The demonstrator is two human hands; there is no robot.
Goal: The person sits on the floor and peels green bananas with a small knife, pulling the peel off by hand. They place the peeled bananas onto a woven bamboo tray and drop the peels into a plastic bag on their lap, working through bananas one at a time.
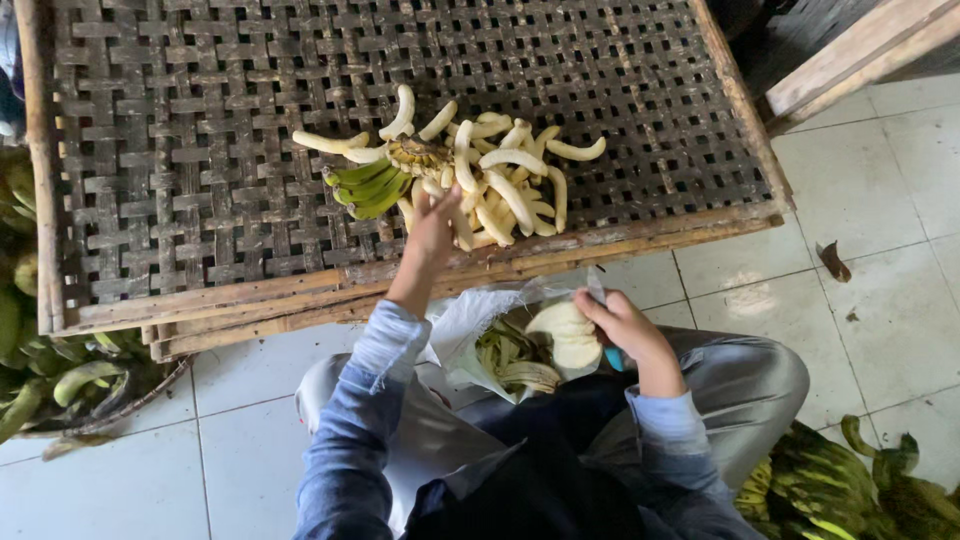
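At the far left, well away from either hand, a low basket on the tiled floor holds unpeeled green bananas.

The left hand reaches forward over the front edge of a wide woven bamboo tray. Its fingers are loosely spread and point toward the fruit; whether they grip a piece cannot be told, since the fingertips merge with the pile. Just left of those fingertips, almost touching them, lies a small bunch of green bananas with its stem end turned toward the pile. Directly beyond and to the right of the fingers sits a heap of peeled, pale bananas, piled loosely on the tray's lattice near its front rail.

Between the two hands, close to the person's lap, a white plastic bag lies open. Inside it are greenish-yellow banana peels, curled and stacked.

The right hand is curled shut around a knife; the blade sticks up past the thumb and a bit of blue handle shows below the palm. Touching this hand on its left, at the bag's mouth, are pale flat peel pieces.

Right of that hand, past the knee, a second mass of dark green bananas lies on the floor.
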